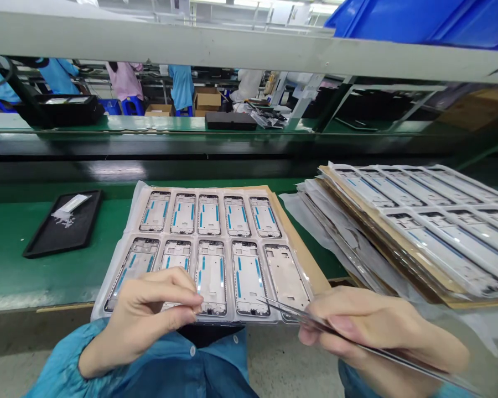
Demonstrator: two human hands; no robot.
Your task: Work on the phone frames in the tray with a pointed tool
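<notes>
In the head view, my right hand (369,329) grips a pair of metal tweezers (327,326), their tips over the lower right of a tray (128,221) of phone frames. My left hand (149,312) hovers at the tray's front edge, thumb and forefinger pinched together; whatever may be between them cannot be made out. Most frames carry blue strips, such as the phone frame (249,282) near the tweezer tips. The phone frame (288,276) at the front right corner shows no blue strips. Part of the front row is hidden behind my left hand.
A black tray (83,226) with small white pieces lies on the green bench (8,276) at left. Stacked trays of phone frames (402,221) with cardboard and film rise at right. A shelf beam (191,44) crosses above, bearing a blue bin (431,22). People sit beyond.
</notes>
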